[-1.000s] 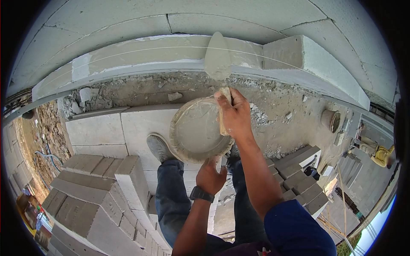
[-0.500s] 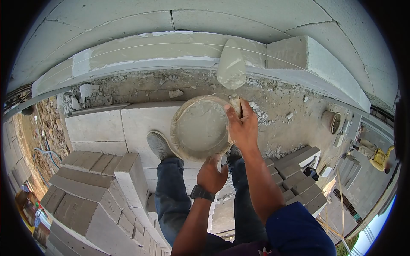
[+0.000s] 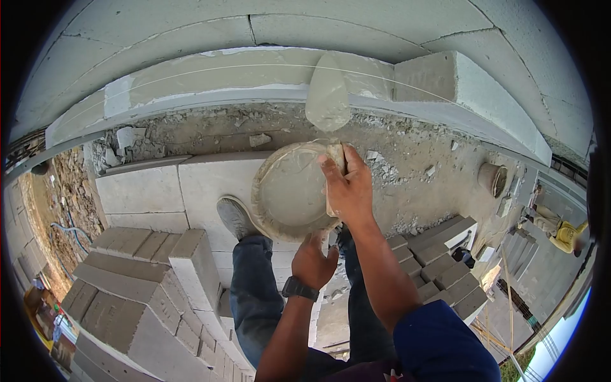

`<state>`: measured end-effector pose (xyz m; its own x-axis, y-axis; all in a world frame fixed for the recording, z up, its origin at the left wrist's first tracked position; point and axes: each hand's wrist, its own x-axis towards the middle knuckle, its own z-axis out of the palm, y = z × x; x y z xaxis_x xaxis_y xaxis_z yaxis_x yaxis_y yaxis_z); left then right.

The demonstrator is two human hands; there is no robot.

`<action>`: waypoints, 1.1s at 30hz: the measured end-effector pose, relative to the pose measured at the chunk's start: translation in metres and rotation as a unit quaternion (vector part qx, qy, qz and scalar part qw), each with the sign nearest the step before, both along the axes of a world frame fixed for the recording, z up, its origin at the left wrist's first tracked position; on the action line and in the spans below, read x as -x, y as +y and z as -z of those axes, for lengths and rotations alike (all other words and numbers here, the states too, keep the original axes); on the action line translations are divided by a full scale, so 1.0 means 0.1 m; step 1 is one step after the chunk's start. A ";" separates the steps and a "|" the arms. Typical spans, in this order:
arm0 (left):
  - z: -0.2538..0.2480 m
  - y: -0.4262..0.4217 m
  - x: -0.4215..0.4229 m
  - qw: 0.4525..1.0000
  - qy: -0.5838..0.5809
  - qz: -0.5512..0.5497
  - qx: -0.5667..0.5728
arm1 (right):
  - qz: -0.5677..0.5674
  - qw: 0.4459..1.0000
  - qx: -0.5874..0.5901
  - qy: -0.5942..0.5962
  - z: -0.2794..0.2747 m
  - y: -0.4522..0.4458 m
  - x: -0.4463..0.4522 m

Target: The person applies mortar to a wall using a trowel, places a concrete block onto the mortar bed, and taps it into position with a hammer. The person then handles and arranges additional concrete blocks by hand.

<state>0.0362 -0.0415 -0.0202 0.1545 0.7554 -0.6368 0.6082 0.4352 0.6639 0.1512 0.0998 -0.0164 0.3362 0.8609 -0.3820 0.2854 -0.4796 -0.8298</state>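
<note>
Hands: basin in left, trowel right.

The low block wall runs along the ground's far edge, a string line over it, a block toward its right end. Before it is the mortar basin, the left hand at its near rim, the right hand at its right. The trowel's blade lies between basin and wall in view. Block stacks flank the legs, left and right; a bucket lies near the ground's right edge.
</note>
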 end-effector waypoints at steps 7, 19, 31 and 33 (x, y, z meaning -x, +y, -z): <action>-0.02 0.03 -0.01 1.000 0.003 0.001 0.009 | -0.006 0.999 0.033 0.037 -0.09 -0.01 -0.08; 0.05 0.00 0.02 1.000 -0.014 0.015 0.020 | 0.070 0.988 0.040 0.134 0.18 0.25 0.16; 0.03 0.06 -0.05 0.999 -0.016 0.014 0.046 | -0.142 0.983 0.027 -0.109 0.14 0.25 0.38; 0.05 0.02 -0.06 0.999 0.000 0.031 0.033 | -0.116 0.985 0.018 -0.129 0.17 0.15 0.10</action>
